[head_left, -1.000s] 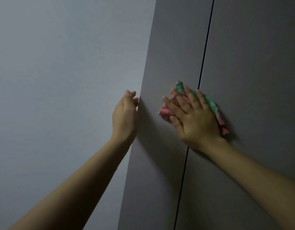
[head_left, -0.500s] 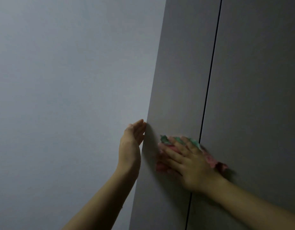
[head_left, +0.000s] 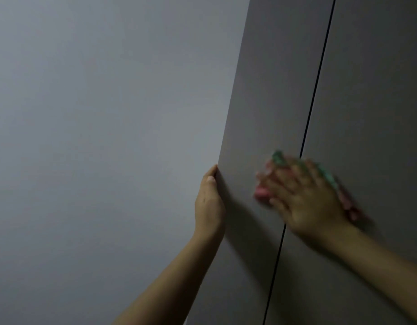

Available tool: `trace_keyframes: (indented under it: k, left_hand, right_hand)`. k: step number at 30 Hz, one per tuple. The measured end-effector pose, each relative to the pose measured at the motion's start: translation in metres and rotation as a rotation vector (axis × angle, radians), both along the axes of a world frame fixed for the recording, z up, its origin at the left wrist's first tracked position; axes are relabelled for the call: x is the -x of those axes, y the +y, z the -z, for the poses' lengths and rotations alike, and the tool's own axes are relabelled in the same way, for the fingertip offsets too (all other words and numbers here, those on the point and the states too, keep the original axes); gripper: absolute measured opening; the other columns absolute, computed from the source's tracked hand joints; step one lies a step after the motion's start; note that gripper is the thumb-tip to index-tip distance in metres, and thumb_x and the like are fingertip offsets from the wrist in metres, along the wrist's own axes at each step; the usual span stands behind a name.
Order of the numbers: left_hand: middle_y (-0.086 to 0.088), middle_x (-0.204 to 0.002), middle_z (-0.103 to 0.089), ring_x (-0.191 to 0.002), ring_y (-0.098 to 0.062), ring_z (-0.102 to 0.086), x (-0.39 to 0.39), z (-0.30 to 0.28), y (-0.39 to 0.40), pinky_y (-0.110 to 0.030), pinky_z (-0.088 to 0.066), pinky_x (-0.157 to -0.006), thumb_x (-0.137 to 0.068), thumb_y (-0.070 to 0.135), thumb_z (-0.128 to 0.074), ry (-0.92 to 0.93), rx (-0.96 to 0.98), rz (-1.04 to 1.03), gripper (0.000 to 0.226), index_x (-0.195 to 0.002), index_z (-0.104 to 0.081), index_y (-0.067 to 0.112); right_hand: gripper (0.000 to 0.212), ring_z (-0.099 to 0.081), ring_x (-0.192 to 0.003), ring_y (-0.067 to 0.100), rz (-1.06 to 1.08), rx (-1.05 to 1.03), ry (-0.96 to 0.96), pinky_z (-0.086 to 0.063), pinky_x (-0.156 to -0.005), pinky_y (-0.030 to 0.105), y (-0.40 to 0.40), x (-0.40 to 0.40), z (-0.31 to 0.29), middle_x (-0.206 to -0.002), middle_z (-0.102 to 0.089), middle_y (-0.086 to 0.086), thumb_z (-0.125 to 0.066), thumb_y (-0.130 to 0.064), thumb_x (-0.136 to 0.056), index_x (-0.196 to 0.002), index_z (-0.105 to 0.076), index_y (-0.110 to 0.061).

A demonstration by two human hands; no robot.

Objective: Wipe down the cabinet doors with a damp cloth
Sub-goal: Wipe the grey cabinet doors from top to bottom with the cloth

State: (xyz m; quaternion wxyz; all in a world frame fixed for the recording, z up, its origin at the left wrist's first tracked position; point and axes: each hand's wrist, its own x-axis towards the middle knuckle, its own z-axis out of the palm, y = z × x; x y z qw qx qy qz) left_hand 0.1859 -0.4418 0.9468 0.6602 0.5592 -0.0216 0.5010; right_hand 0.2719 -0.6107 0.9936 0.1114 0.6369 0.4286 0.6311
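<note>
Head view: two bare forearms enter from the lower edge and reach up toward a grey cabinet. The left hand sits at the left door's free outer edge, thumb on the near side; its fingers lie out of sight behind the edge, so whether they curl round it cannot be told. The right hand is blurred — fingers spread and fairly straight, palm pressing the cloth flat against the cabinet front. The cloth is pink with a green band showing above and to the right of the fingers; it lies across the dark vertical gap between the two doors, covering part of each. The right door fills the right side of the frame. Farther back — left of the cabinet — stands a plain pale wall.
</note>
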Motion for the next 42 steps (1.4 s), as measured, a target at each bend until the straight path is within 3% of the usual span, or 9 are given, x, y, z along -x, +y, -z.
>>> trace_keyframes:
  k: [4,6,10,18,23,27,32,37,42]
  left_hand:
    - [0.002,-0.137,-0.051,-0.122,-0.004,-0.045,-0.006,0.002,-0.007,-0.018,-0.034,-0.108,-0.105,0.018,-0.026,-0.037,-0.033,-0.08,0.035,-0.133,-0.046,0.025]
    - [-0.002,-0.136,-0.051,-0.119,-0.002,-0.046,-0.01,0.001,-0.006,-0.009,-0.034,-0.102,-0.104,0.017,-0.028,-0.086,-0.021,-0.111,0.032,-0.13,-0.046,0.024]
    - [0.002,-0.139,-0.048,-0.127,-0.008,-0.044,-0.016,0.006,-0.012,-0.028,-0.034,-0.111,-0.091,0.036,-0.028,-0.087,-0.043,-0.115,0.053,-0.139,-0.042,0.018]
    - [0.021,-0.139,-0.037,-0.13,0.007,-0.034,-0.019,0.023,-0.004,-0.005,-0.023,-0.106,-0.091,0.036,-0.029,-0.068,-0.144,-0.198,0.045,-0.136,-0.033,0.037]
    - [0.003,-0.133,-0.057,-0.117,-0.017,-0.057,-0.025,0.029,-0.004,-0.042,-0.046,-0.101,-0.093,0.04,-0.029,-0.051,-0.083,-0.2,0.048,-0.138,-0.045,0.036]
    - [0.014,-0.142,-0.038,-0.128,0.005,-0.032,-0.025,0.031,-0.015,-0.002,-0.02,-0.103,-0.092,0.036,-0.027,-0.008,-0.181,-0.352,0.058,-0.148,-0.031,0.021]
    - [-0.013,-0.137,-0.048,-0.122,-0.028,-0.044,-0.031,0.028,-0.029,-0.038,-0.03,-0.102,-0.087,0.047,-0.023,0.109,-0.191,-0.581,0.07,-0.15,-0.026,0.016]
    - [-0.016,-0.137,-0.048,-0.122,-0.033,-0.044,-0.036,0.028,-0.032,-0.043,-0.03,-0.101,-0.084,0.049,-0.021,0.157,-0.212,-0.671,0.075,-0.15,-0.025,0.014]
    - [-0.021,-0.136,-0.047,-0.121,-0.037,-0.043,-0.04,0.029,-0.032,-0.047,-0.031,-0.101,-0.085,0.049,-0.022,0.182,-0.236,-0.729,0.076,-0.15,-0.025,0.011]
  right_hand:
    - [0.054,-0.022,-0.142,0.037,0.02,-0.48,0.096,-0.004,-0.116,0.047,0.038,0.009,-0.033,-0.154,-0.03,0.008,-0.031,-0.039,-0.096,-0.148,-0.031,-0.024]
    - [0.054,-0.018,-0.143,0.036,-0.015,-0.387,0.103,-0.002,-0.117,0.048,0.064,0.013,-0.01,-0.155,-0.028,0.008,-0.032,-0.039,-0.097,-0.149,-0.032,-0.023]
    - [0.05,-0.022,-0.142,0.03,-0.022,0.115,0.026,-0.01,-0.117,0.048,0.008,0.001,0.037,-0.152,-0.03,0.003,-0.037,-0.037,-0.096,-0.145,-0.035,-0.026]
    - [0.052,-0.022,-0.142,0.036,0.011,-0.319,0.105,-0.006,-0.116,0.051,0.045,0.01,0.011,-0.153,-0.033,0.005,-0.032,-0.04,-0.096,-0.147,-0.035,-0.026]
    - [0.05,-0.02,-0.143,0.031,-0.007,0.09,0.07,-0.007,-0.118,0.048,0.032,0.005,0.062,-0.153,-0.032,0.003,-0.049,-0.03,-0.092,-0.14,-0.047,-0.021]
    - [0.05,-0.024,-0.141,0.031,0.082,-0.067,0.069,-0.009,-0.117,0.046,-0.041,-0.002,0.029,-0.153,-0.031,0.004,-0.029,-0.041,-0.098,-0.146,-0.031,-0.028]
    - [0.054,-0.02,-0.142,0.039,0.131,-0.59,0.11,-0.006,-0.116,0.051,-0.024,-0.001,0.004,-0.156,-0.027,0.009,-0.032,-0.038,-0.098,-0.15,-0.028,-0.023]
    - [0.047,-0.025,-0.139,0.033,0.082,0.106,0.054,-0.009,-0.115,0.047,-0.071,-0.006,0.037,-0.15,-0.033,0.003,-0.029,-0.04,-0.099,-0.144,-0.034,-0.026]
    - [0.056,-0.025,-0.138,0.039,0.188,-0.359,0.098,-0.008,-0.116,0.043,-0.154,-0.02,-0.048,-0.153,-0.032,0.015,-0.028,-0.04,-0.096,-0.149,-0.025,-0.024]
